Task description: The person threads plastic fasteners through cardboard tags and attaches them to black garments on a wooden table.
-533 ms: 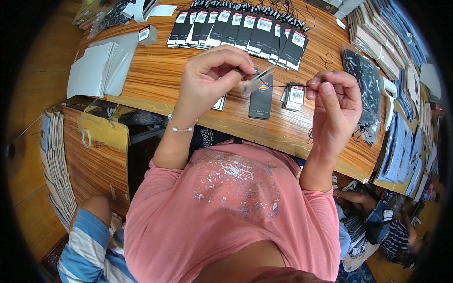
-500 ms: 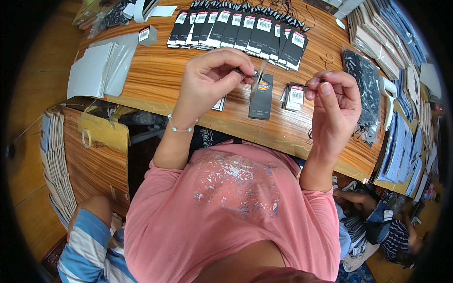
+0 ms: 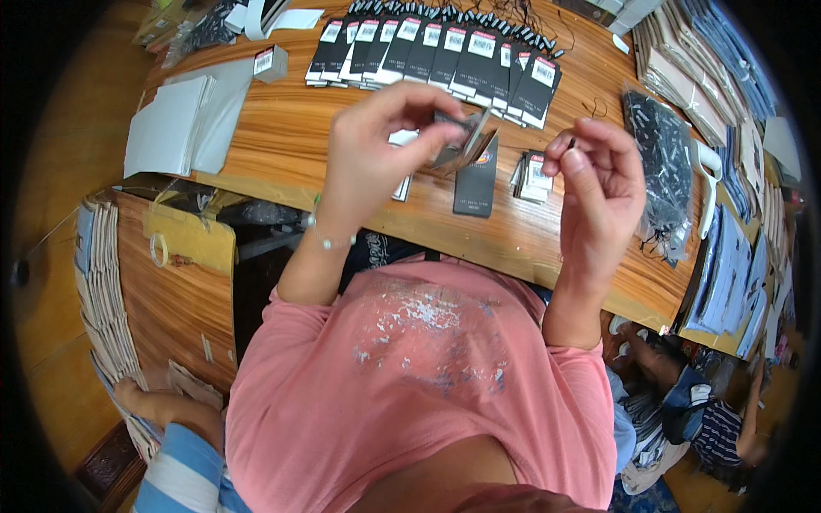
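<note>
Over the table, my left hand (image 3: 363, 145) is pinched round a few hang tags (image 3: 469, 147), dark and brown, seen nearly edge-on and blurred by motion. My right hand (image 3: 603, 175) is closed, thumb against forefinger, on a small dark cord end (image 3: 571, 144); most of the cord cannot be made out. Below the held tags, a single black hang tag (image 3: 475, 192) lies on the table. Between it and my right hand sits a small pile of white-labelled tags (image 3: 534, 181). Another white tag (image 3: 402, 186) shows partly beside my left wrist.
Black hang tags with cords (image 3: 445, 56) are fanned along the back. At right lie a bag of black cords (image 3: 657, 158), a white-handled thing (image 3: 708, 192) and folded garments (image 3: 727, 278). White sheets (image 3: 171, 128) and a small box (image 3: 270, 64) are at left. Two other people are nearby.
The tags in my left hand have turned and spread, showing more of their faces. My right hand has shifted slightly left. At lower left, another person's arm has reached toward stacked garments.
</note>
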The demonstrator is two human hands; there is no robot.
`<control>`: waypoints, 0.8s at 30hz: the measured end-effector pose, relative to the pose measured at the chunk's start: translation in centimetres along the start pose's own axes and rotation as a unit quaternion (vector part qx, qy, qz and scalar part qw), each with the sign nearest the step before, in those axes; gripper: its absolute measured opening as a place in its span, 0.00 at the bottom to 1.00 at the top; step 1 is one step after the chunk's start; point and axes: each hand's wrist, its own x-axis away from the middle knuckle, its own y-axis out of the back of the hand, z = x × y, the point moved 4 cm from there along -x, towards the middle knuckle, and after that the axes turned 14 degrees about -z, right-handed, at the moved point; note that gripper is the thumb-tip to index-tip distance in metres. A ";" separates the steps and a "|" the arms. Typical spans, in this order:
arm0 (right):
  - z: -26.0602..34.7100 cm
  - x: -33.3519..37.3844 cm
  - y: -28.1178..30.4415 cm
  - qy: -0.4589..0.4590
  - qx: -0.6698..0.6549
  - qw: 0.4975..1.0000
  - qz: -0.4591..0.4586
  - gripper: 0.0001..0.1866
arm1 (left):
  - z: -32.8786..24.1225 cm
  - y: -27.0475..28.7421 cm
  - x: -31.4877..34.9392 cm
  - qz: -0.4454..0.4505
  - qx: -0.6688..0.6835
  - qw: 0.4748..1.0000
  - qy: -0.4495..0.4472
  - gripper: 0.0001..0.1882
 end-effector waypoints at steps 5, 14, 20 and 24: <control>-1.2 0.4 -0.6 -0.011 0.073 0.997 -0.003 0.11 | 0.4 -0.4 -0.8 0.000 0.085 0.996 0.041 0.10; -1.9 0.7 -1.7 -0.003 0.142 0.989 0.030 0.09 | 0.7 -1.0 -0.2 0.042 0.136 0.981 0.135 0.08; -2.5 0.4 -1.9 0.000 0.191 0.978 0.080 0.13 | 1.1 -0.9 -0.1 0.074 0.097 0.985 0.120 0.08; -2.4 0.3 -1.9 0.024 0.260 0.958 0.119 0.13 | 0.8 -0.8 -0.1 0.065 0.048 0.994 0.073 0.07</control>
